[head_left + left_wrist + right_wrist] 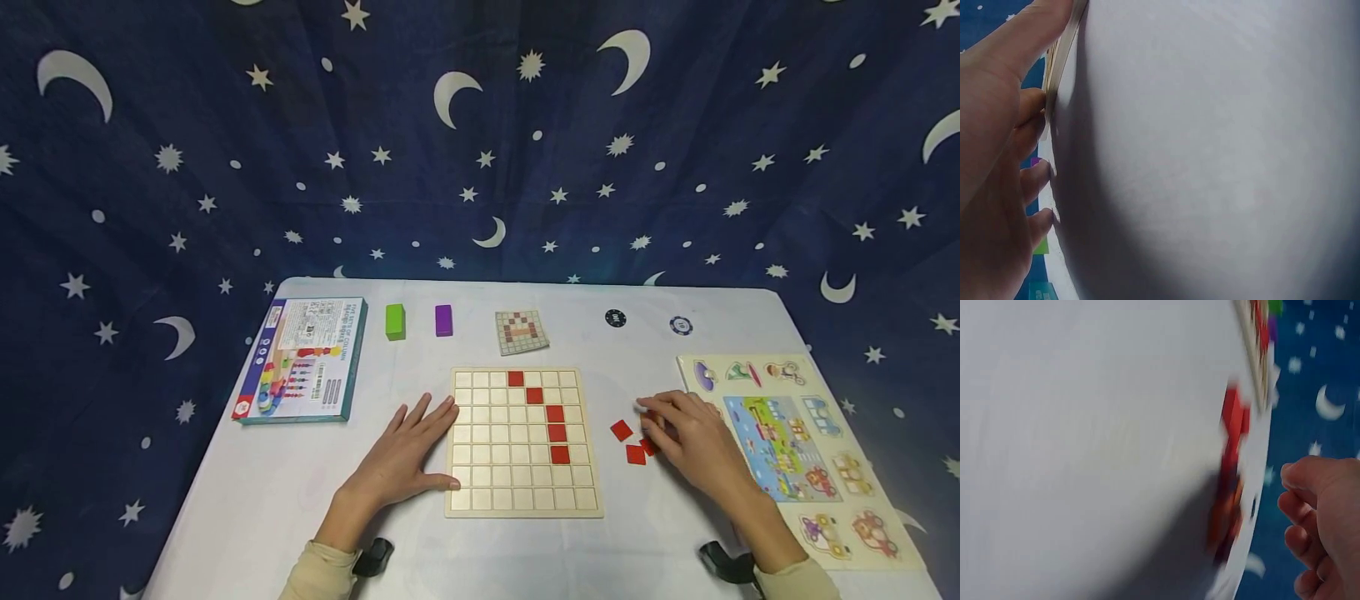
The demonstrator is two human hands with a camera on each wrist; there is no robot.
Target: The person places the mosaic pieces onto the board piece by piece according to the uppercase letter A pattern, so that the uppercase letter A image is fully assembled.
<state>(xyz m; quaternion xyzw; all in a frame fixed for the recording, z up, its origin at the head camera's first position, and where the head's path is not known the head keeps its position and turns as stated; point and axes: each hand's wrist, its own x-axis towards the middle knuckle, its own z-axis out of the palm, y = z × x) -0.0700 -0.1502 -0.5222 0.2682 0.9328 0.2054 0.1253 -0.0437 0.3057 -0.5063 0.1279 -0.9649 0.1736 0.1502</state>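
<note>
A square wooden grid board (pixel 525 500) lies on the table with several red square tiles (pixel 557 432) in its cells. My left hand (pixel 405 454) rests spread at the board's left edge, its thumb and fingertips touching the rim. In the left wrist view, the thumb lies against the side of the board (pixel 1063 62). My right hand (pixel 693 442) hovers over loose red tiles (pixel 635 454) to the right of the board, partly covering them. The right wrist view shows its fingers (pixel 1300 540) loosely bent, with nothing visible between them and the thumb; the loose tiles (pixel 1233 415) are blurred.
Behind the board lies a small pattern card (pixel 521 332), with a green block (pixel 395 322) and a purple block (pixel 444 321) to its left. Two round chips (pixel 616 318) sit at the back right. A boxed game (pixel 307 358) lies left, a picture puzzle board (pixel 787 533) right.
</note>
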